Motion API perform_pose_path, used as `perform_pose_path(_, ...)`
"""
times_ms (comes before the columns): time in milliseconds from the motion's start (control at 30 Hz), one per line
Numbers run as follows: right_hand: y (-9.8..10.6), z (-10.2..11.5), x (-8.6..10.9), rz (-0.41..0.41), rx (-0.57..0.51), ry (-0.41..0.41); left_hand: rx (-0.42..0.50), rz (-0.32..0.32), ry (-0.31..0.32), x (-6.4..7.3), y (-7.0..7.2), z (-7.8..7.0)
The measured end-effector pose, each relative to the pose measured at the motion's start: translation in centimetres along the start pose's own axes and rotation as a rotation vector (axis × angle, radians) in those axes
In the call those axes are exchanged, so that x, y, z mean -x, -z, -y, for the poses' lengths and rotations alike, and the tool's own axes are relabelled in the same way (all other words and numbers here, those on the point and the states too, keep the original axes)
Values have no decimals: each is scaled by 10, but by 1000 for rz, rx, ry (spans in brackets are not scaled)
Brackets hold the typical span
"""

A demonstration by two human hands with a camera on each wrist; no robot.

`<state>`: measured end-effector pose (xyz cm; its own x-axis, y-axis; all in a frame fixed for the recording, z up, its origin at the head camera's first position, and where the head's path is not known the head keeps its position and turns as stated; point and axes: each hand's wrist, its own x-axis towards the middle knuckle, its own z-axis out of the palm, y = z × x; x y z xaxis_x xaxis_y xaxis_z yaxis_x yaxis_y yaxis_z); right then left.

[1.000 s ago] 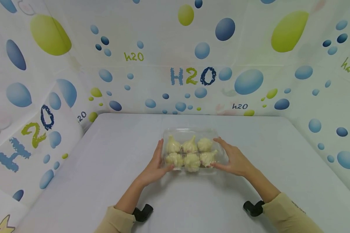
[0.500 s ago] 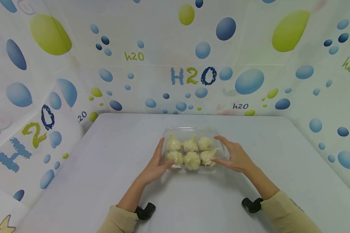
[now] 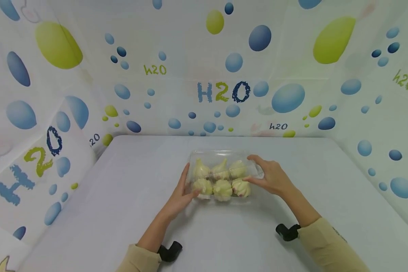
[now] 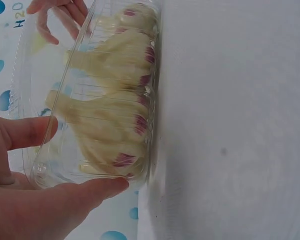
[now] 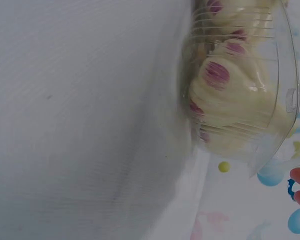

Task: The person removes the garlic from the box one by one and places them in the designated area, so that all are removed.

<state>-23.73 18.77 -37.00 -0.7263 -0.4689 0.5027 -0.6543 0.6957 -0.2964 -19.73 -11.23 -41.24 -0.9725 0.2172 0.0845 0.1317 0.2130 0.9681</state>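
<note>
A clear plastic clamshell container (image 3: 207, 197) with several garlic bulbs (image 3: 222, 189) in two rows stands mid-table. Purple streaks mark the pale bulbs in both wrist views. My left hand (image 3: 179, 196) grips the container's left end, its thumb at the front corner and fingers along the side. In the left wrist view, thumb and finger sit round the base and rim. My right hand (image 3: 270, 173) holds the right side of the clear lid (image 4: 20, 95), thumb in front and fingers behind. The lid stands raised at the front, and the front bulbs show below its edge.
A white cloth covers the table (image 3: 149, 162). Behind and beside it hangs a white curtain (image 3: 176, 34) with blue and green spots and lettering. Black camera mounts (image 3: 170, 251) are worn at both wrists, below beige sleeves (image 3: 329, 245).
My right hand has moved up and slightly left, bringing the lid's front edge up and back off the front bulbs. My left hand keeps its grip on the container. The head view has shifted slightly.
</note>
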Motion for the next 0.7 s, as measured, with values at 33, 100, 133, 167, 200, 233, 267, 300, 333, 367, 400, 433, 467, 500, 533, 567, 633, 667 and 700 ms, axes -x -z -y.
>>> perform_pose_path(33, 1, 1, -2, 6, 4, -4, 14, 4, 9, 0, 0, 1)
perform_pose_path(100, 2, 2, -6, 21, 9, -14, 34, 9, 22, 3, 0, -4)
perform_pose_path(133, 3, 2, -7, 30, 9, -21, 43, 13, 27, 5, 0, -8)
perform_pose_path(167, 3, 2, -9, 39, 10, -28, 49, 14, 33, 6, 0, -12)
perform_pose_path(200, 4, 2, -10, 46, 13, -33, 57, 15, 37, 7, 0, -13)
perform_pose_path(233, 5, 2, -12, 49, 16, -35, 61, 16, 42, 7, 0, -13)
perform_pose_path(267, 5, 3, -14, 54, 17, -41, 63, 15, 44, 7, 0, -14)
perform_pose_path(300, 6, 4, -15, 59, 20, -46, 66, 11, 48, 7, 0, -14)
perform_pose_path(333, 7, 5, -17, 65, 25, -52, 67, 7, 44, 5, 0, -10)
perform_pose_path(367, 8, 5, -18, 69, 28, -56, 70, 0, 43, 4, 0, -5)
perform_pose_path(400, 9, 6, -20, 71, 31, -61, 72, -5, 41, 2, 0, -1)
perform_pose_path(433, 9, 7, -22, 74, 33, -66, 71, -10, 40, 2, 0, 0)
perform_pose_path(467, 10, 8, -23, 81, 34, -74, 73, -14, 40, 2, 0, 0)
perform_pose_path(500, 11, 9, -24, 86, 37, -80, 77, -17, 42, 2, 0, 0)
perform_pose_path(533, 11, 9, -25, 91, 37, -86, 80, -18, 46, 1, 0, 0)
perform_pose_path(567, 11, 9, -25, 97, 37, -92, 82, -18, 50, 1, 0, -1)
perform_pose_path(633, 12, 9, -26, 110, 34, -100, 82, -17, 57, 1, 0, -1)
perform_pose_path(667, 13, 9, -26, 114, 31, -104, 83, -16, 59, 1, 0, -1)
perform_pose_path(700, 14, 8, -27, 119, 31, -106, 84, -15, 59, 1, 0, -2)
